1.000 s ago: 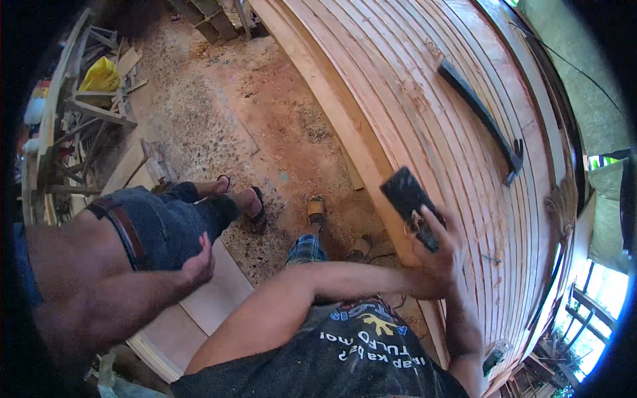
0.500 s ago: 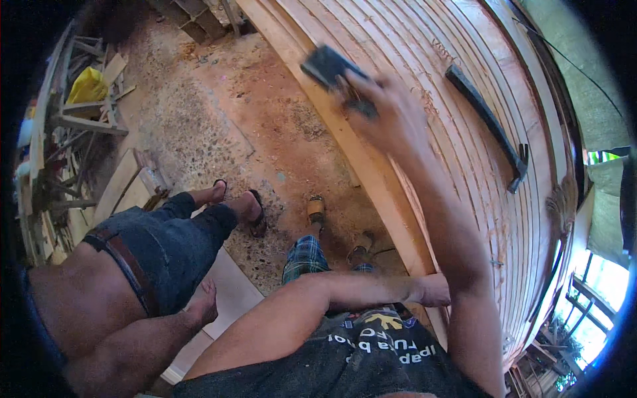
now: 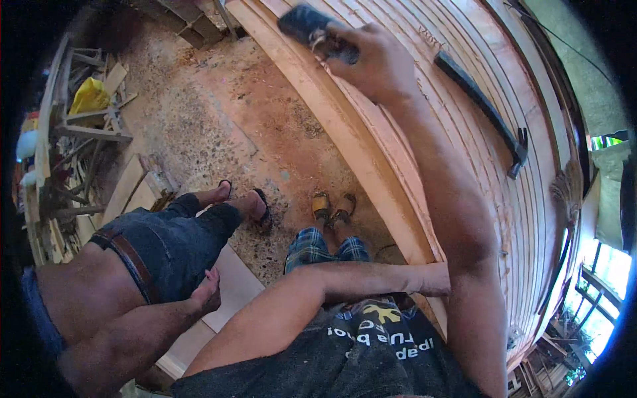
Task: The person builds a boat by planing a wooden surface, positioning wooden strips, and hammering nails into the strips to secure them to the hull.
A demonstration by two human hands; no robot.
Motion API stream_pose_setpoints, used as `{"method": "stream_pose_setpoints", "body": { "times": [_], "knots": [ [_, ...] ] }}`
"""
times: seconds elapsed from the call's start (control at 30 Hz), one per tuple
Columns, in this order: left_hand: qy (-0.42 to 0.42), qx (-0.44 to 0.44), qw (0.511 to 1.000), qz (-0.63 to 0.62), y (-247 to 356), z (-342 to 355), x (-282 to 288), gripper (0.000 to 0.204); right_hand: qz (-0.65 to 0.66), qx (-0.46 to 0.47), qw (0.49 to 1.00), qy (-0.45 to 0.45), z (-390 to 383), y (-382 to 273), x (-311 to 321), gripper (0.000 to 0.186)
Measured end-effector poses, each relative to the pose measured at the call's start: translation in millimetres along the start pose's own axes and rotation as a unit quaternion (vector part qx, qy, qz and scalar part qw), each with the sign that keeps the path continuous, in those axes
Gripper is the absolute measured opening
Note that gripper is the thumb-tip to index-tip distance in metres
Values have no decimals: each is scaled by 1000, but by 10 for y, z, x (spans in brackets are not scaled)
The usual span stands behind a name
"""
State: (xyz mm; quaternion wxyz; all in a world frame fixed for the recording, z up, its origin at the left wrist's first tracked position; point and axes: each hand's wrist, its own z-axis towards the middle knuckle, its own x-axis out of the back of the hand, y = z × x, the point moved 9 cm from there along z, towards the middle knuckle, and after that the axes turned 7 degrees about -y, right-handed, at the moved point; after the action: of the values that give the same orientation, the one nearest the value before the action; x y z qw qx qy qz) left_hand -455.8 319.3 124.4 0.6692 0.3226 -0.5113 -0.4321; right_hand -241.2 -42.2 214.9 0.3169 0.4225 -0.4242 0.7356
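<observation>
My right hand (image 3: 375,63) grips a dark hand plane (image 3: 304,25) at the far end of my reach, its fingers wrapped round the tool's rear part. Beneath it is a curved surface of narrow wooden planks (image 3: 458,152), close to the plank edge on the left. My left arm crosses in front of my body, and my left hand (image 3: 434,278) lies at the near plank edge, its fingers hidden behind my right arm. A claw hammer (image 3: 481,99) with a dark handle rests on the planks, right of my right forearm.
Another person in jeans (image 3: 176,245) stands close on my left, one hand (image 3: 209,292) hanging low. Wooden racks (image 3: 93,129) with a yellow bag (image 3: 89,96) line the far left. A bristle brush (image 3: 567,189) is at the right plank edge. Wood shavings (image 3: 431,36) lie on the planks.
My right hand has moved farther away and slightly left with the hand plane. My feet now stand side by side. The left hand stays at the plank edge.
</observation>
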Motion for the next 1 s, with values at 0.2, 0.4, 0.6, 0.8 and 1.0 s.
{"method": "stream_pose_setpoints", "body": {
  "times": [0.2, 0.4, 0.6, 0.8, 1.0],
  "knots": [
    [62, -26, 983, 173, -47, -307, 287, 12, 322, -110, 940, 30, -669, 549, 748, 54],
    [123, -69, 908, 394, 52, -1395, 1544, 15, 344, -214, 913, 53, -1704, 1328, 863, 54],
    [64, 13, 929, 365, -354, -1521, 1765, 16, 353, -207, 912, 40, -1729, 1170, 764, 55],
    [104, -52, 987, 107, -439, -912, 1087, 16, 178, -81, 980, -42, -1264, 341, 466, 60],
    [94, 56, 914, -391, -652, -689, 666, 35, 63, -40, 987, -144, -1407, 53, 60, 62]
  ]
}}
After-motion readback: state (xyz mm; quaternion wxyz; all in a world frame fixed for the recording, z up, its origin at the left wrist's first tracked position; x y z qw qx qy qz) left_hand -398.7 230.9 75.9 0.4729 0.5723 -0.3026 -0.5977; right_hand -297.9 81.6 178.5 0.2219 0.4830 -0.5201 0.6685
